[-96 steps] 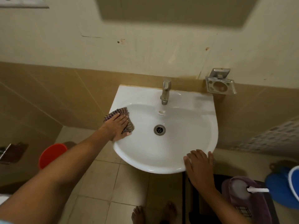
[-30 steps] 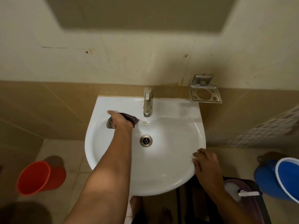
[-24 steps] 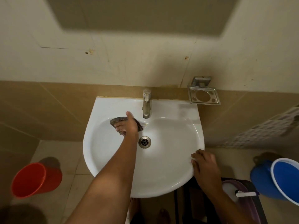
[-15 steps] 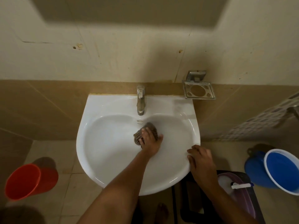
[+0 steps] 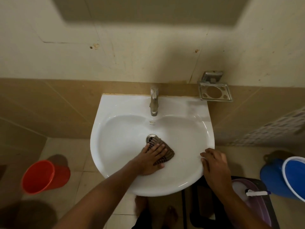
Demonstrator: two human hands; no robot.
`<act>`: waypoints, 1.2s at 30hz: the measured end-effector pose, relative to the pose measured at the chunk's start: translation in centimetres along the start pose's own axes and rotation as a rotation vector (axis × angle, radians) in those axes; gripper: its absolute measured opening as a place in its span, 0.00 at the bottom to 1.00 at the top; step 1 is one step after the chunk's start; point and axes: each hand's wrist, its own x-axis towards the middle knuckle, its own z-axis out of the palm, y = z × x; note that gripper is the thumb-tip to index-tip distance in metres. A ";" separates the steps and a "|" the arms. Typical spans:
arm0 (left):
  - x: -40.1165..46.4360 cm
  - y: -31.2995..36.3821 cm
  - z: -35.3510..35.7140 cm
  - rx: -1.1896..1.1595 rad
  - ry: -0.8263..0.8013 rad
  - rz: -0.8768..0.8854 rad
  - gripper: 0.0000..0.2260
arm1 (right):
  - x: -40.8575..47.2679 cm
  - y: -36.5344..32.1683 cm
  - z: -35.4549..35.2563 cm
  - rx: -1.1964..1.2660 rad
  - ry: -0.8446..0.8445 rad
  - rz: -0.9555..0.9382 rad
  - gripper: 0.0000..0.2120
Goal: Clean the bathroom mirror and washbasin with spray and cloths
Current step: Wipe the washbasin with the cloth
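Fingers (image 5: 157,148) of the left hand (image 5: 151,158) are spread flat, pressing the striped cloth (image 5: 165,154) down against the bowl of the washbasin (image 5: 115,142), just at 5 o'clock of the drain (image 5: 151,138) and overlapping its edge. Right hand (image 5: 214,164) is empty, fingers loosely curled over the basin rim at 3 o'clock, looks like bracing.

Cloth seems thin, soft and probably damp, so it'll bunch up rather than slide as a sheet; I'd say a flat palm on the middle is the way to hold it. Glazed ceramic looks slick and shiny, easy gliding.

Steel tap (image 5: 154,103) sits at 12 o'clock on the basin, with an empty metal soap holder (image 5: 214,94) at 1 o'clock on the wall. Floor is beige tile: orange bucket (image 5: 42,176) at 8 o'clock, blue bucket (image 5: 290,177) at 4 o'clock. Mirror isn't visible, just its shadow up on the wall.
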 end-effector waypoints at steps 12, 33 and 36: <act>-6.6 -10.0 -3.2 0.201 -0.003 -0.287 0.44 | 0.9 -1.4 -0.3 -0.045 -0.063 0.117 0.09; 1.8 12.3 -3.6 -0.501 -0.153 -0.257 0.30 | -0.1 0.2 -0.8 -0.004 -0.116 -0.056 0.09; -1.2 12.8 -4.1 -0.480 -0.069 -0.153 0.28 | 0.1 0.8 -1.1 0.002 -0.124 -0.102 0.09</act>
